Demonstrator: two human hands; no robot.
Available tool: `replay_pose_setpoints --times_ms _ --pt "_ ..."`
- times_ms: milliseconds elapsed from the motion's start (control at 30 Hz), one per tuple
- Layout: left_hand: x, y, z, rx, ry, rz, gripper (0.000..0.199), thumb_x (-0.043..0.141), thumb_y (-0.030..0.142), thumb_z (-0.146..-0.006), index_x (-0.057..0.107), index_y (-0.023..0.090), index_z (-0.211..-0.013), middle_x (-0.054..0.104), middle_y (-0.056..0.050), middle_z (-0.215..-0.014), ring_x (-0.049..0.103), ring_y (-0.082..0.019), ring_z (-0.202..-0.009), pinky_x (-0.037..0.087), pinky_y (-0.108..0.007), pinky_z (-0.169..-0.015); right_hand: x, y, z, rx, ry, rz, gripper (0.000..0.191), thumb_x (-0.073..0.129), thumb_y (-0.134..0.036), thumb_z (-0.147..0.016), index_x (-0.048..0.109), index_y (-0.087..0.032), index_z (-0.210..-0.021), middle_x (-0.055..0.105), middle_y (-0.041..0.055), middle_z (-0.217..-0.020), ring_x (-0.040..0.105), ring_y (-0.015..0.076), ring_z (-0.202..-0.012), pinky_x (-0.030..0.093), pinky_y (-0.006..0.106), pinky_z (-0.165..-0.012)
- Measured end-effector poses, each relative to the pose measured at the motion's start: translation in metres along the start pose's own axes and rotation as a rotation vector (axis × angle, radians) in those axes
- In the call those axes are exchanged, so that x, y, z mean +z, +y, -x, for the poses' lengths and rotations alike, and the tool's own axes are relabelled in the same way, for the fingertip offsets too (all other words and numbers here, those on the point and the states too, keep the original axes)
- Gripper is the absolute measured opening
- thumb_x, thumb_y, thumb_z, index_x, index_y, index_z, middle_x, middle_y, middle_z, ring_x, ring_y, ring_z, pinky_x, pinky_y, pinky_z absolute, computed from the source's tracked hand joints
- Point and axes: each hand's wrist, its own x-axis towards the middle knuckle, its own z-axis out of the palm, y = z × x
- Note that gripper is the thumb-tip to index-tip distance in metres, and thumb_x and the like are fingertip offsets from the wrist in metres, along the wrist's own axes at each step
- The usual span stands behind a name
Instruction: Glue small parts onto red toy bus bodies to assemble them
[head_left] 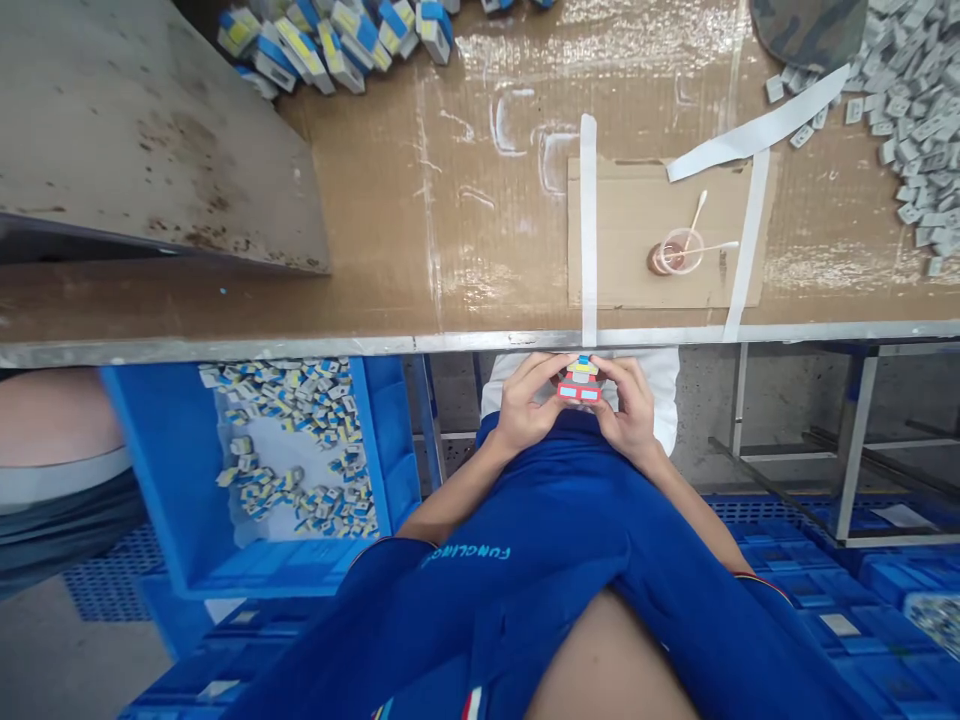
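Observation:
Just below the table's front edge, my left hand (526, 400) and my right hand (627, 402) hold a small toy piece (580, 393) between them. The piece has a red base with two light-blue windows, a grey middle and a yellow and blue top. Fingers of both hands press its sides from above, with the thumbs underneath. Beyond the hands, on a taped cardboard sheet (615, 270), stands a small clear cup (673, 253) of brownish liquid with two cotton swabs in it.
A blue bin (161, 470) of small grey, yellow and blue parts stands at lower left. More such parts (337, 45) lie at the table's far left. Grey pieces (919, 130) heap at far right. A stained metal box (225, 150) takes up the left. Another person's arm (56, 420) shows there.

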Motion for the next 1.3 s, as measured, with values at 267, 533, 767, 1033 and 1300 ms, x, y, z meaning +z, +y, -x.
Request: replay_pose_setpoints --times_ms 267,533,767,1033,1300 --pt "0.007 0.001 -0.002 0.053 0.061 -0.054 0.039 0.075 0.031 -0.096 0.072 0.017 -0.132 0.077 -0.01 -0.109 0.072 -0.016 -0.087 0.06 -0.029 -0.08 -0.002 0.008 -0.006 -0.042 0.0 0.009 0.05 0.064 -0.033 -0.102 0.057 -0.031 -0.151 0.067 0.0075 -0.109 0.067 0.0217 -0.093 0.062 0.038 -0.078" --pt "0.019 0.002 -0.002 0.064 0.133 -0.004 0.038 0.074 0.027 -0.097 0.068 0.02 -0.133 0.075 -0.005 -0.105 0.073 -0.014 -0.086 0.061 -0.025 -0.078 -0.006 0.009 -0.007 -0.05 0.009 0.018 0.049 0.061 -0.034 -0.104 0.055 -0.034 -0.153 0.067 0.0087 -0.114 0.069 0.0225 -0.099 0.064 0.038 -0.082" --pt "0.023 -0.002 0.002 0.04 0.136 0.019 0.038 0.073 0.03 -0.098 0.067 0.022 -0.134 0.075 -0.006 -0.108 0.074 -0.016 -0.09 0.063 -0.028 -0.082 -0.006 0.01 -0.005 -0.044 0.026 0.02 0.05 0.059 -0.034 -0.105 0.054 -0.035 -0.154 0.067 0.0085 -0.113 0.069 0.0226 -0.098 0.065 0.038 -0.081" --pt "0.021 -0.001 -0.001 0.088 0.128 -0.042 0.038 0.073 0.031 -0.098 0.065 0.021 -0.135 0.074 -0.006 -0.107 0.074 -0.015 -0.087 0.063 -0.027 -0.079 -0.008 0.01 -0.008 -0.057 0.003 0.004 0.051 0.061 -0.033 -0.104 0.053 -0.035 -0.155 0.068 0.009 -0.115 0.069 0.0226 -0.1 0.065 0.038 -0.083" --pt "0.022 -0.003 0.002 0.105 0.146 -0.071 0.04 0.072 0.031 -0.099 0.065 0.023 -0.137 0.075 -0.007 -0.11 0.076 -0.016 -0.09 0.065 -0.029 -0.082 -0.007 0.007 -0.008 -0.044 0.0 0.031 0.05 0.061 -0.03 -0.104 0.055 -0.034 -0.153 0.069 0.0089 -0.114 0.07 0.0231 -0.099 0.066 0.038 -0.081"
